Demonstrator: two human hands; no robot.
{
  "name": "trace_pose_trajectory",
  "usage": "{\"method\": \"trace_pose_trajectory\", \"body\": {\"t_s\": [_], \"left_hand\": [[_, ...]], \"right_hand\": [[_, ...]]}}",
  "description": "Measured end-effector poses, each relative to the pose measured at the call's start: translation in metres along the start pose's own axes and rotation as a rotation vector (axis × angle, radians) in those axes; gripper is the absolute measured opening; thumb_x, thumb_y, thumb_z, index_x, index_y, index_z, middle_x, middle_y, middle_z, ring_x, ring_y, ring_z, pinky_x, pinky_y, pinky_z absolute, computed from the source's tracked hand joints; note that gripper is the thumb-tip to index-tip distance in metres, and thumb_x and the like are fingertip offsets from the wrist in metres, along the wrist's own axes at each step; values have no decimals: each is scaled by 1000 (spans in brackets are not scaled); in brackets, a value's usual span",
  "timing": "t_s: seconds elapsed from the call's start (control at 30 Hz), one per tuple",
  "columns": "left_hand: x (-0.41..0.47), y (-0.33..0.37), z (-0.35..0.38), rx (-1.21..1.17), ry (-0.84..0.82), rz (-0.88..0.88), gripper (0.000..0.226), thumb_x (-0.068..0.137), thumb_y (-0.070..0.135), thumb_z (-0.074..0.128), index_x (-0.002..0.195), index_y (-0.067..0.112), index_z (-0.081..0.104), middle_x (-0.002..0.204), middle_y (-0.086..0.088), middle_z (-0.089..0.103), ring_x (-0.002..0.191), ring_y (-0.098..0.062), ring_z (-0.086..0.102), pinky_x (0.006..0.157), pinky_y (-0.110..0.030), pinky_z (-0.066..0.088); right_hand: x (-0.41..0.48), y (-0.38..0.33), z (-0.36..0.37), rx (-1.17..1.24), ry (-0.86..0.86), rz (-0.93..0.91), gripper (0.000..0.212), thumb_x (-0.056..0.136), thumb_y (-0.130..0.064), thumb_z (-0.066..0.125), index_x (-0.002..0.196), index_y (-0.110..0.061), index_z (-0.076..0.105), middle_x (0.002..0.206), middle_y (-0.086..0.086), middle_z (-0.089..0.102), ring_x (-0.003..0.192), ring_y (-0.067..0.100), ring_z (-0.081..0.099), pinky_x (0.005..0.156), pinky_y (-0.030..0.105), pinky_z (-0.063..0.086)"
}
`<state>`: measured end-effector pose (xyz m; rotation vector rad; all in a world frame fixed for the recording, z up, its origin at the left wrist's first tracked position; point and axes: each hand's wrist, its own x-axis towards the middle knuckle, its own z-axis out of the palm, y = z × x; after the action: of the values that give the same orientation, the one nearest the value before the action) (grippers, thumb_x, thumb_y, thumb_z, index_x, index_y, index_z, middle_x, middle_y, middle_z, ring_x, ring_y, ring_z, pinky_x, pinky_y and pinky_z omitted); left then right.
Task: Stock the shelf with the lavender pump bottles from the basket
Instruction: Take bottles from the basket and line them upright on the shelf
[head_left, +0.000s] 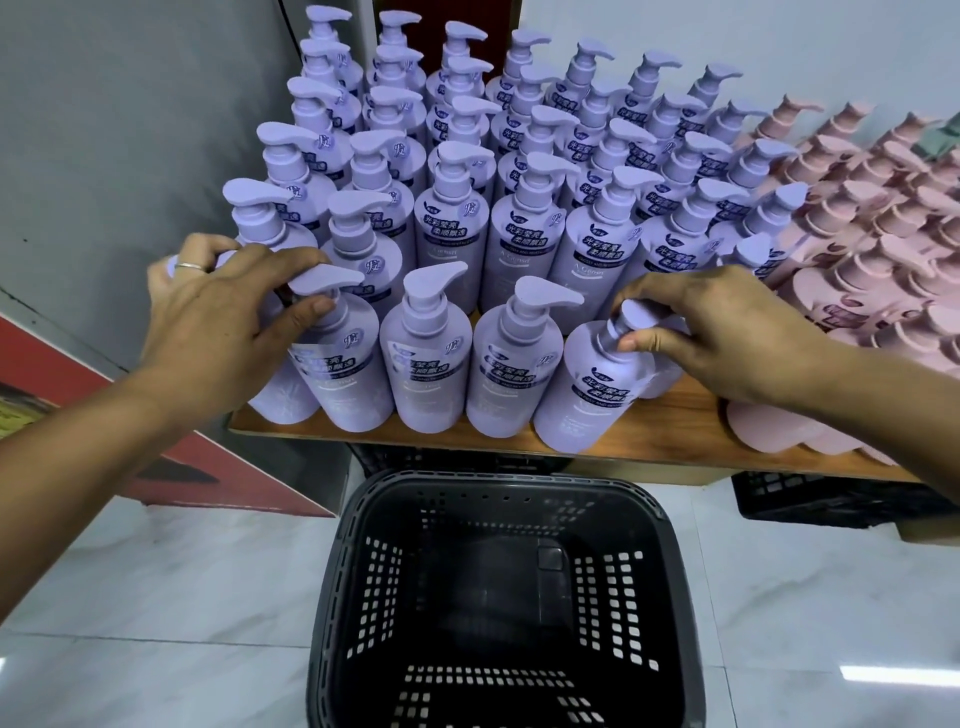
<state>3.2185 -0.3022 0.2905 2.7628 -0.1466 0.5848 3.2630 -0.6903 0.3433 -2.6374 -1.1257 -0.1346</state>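
1. Basket (337, 561), black and perforated, stands on the tiled floor (156, 597) directly below the front edge of the shelf (649, 431). Its slotted bottom is in full view.
2. Shelf surface is a wooden board. Lavender bottles (524, 244) stand upright on it in tight rows, filling the left part from front edge to back. All pump heads in these rows point right.
3. Front row stands just behind the board's edge, bottle bodies touching or nearly touching.
4. Left hand (218, 322) grips the left bottle (343, 374), near the left end of the front row. Fingers curl over the pump head; the thumb presses against the pump collar. A ring (189, 266) sits on one finger. Another bottle stands partly hidden behind this hand.
5. Right hand (722, 332) pinches the pump of the right bottle (587, 395), at the right end of the front row. Thumb and curled fingers close round the collar, and the pump head lies partly under the palm. Whether this bottle rests fully on the board cannot be told.
6. Pink bottles (883, 234) fill the right part of the shelf, directly beside the lavender block.
7. Black crate (810, 499) sits under the shelf at right.
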Motion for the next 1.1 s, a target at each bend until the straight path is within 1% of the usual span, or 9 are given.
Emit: {"method": "trace_pose_trajectory", "body": {"t_s": [0.27, 0.37, 0.43, 0.53, 0.63, 0.77, 0.87, 0.97, 1.1], "left_hand": [[0, -3, 3, -13, 45, 31, 37, 91, 57, 44, 119, 36, 54, 108, 5, 67, 103, -32, 49, 91, -55, 34], [0, -5, 3, -14, 27, 12, 39, 90, 60, 41, 120, 38, 54, 108, 8, 65, 105, -31, 48, 92, -55, 32], [0, -5, 3, -1, 12, 11, 40, 90, 62, 39, 120, 39, 54, 108, 10, 65, 105, -30, 47, 92, -53, 31], [1, -6, 3, -2, -8, 3, 40, 90, 64, 37, 119, 41, 53, 107, 12, 64, 107, -28, 45, 93, -52, 29], [0, -7, 5, 3, -1, 1, 42, 91, 65, 34, 120, 41, 53, 107, 12, 63, 108, -28, 44, 92, -53, 29], [-1, -7, 7, 20, 6, -4, 45, 93, 66, 31, 122, 40, 53, 107, 11, 63, 108, -27, 44, 92, -54, 31], [-1, -7, 7, 19, -4, 0, 44, 93, 66, 31, 122, 41, 52, 106, 12, 63, 108, -26, 43, 90, -54, 31], [-2, -8, 7, 22, -5, -5, 44, 93, 67, 31, 123, 43, 51, 108, 13, 63, 110, -27, 42, 91, -54, 31], [-1, -5, 6, 22, -14, -14, 46, 92, 68, 28, 123, 42, 50, 110, 11, 63, 112, -27, 42, 94, -55, 31]], "right_hand": [[1, 2, -2, 82, -44, 88, 43, 83, -49, 59, 109, -14, 64, 86, 1, 71, 77, 22, 66, 70, 35, 49], [4, 8, -4, 98, -87, 146, 40, 87, -50, 61, 111, -19, 63, 84, -10, 65, 80, 8, 64, 73, 20, 44], [1, 12, -5, 124, -95, 160, 46, 95, -56, 46, 122, -22, 60, 93, -14, 62, 87, -5, 58, 78, 14, 40], [-9, 28, -4, 87, -4, 212, 48, 102, -48, 27, 134, -22, 51, 114, 1, 64, 109, 16, 54, 91, 33, 42], [-16, 48, -1, -156, -17, 274, 35, 99, -29, 44, 127, -13, 58, 121, 12, 61, 116, 34, 52, 93, 42, 45], [-17, 54, -5, -176, 123, 234, 32, 91, -21, 44, 107, -7, 68, 116, 11, 64, 113, 34, 56, 93, 41, 47], [-18, 67, -9, -257, 219, 280, 26, 86, -17, 66, 112, -10, 66, 120, 10, 62, 120, 33, 52, 103, 43, 41], [-18, 79, -11, -254, 138, 421, 36, 85, -33, 69, 117, -15, 65, 121, 13, 61, 113, 37, 54, 97, 43, 44], [-16, 85, -10, -85, 115, 481, 47, 80, -38, 76, 120, -16, 65, 119, 15, 58, 111, 33, 55, 93, 35, 42]]}}
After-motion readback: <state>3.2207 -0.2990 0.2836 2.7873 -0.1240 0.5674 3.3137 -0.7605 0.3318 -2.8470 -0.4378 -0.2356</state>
